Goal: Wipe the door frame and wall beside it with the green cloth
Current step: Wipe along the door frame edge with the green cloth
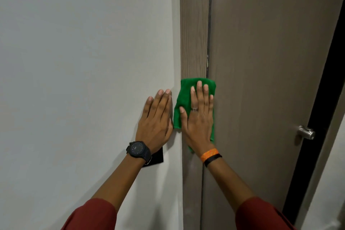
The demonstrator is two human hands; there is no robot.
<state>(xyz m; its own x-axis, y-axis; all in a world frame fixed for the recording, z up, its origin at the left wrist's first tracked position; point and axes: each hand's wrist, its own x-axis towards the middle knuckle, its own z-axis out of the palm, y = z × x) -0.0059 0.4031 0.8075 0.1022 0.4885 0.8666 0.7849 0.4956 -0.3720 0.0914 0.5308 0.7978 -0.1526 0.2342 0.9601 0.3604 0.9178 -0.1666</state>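
A folded green cloth (182,97) lies flat against the brown wood-grain door frame (194,33), overlapping the seam to the door. My right hand (199,117) presses on it with fingers spread and pointing up; a ring and orange and black wristbands show. My left hand (156,117) rests flat on the white wall (84,61) just left of the frame, fingers together, holding nothing. A black watch sits on that wrist.
The brown door (270,52) fills the right side, with a silver knob (307,132) at its right edge beside a dark gap. A black wall plate (156,158) is partly hidden under my left wrist.
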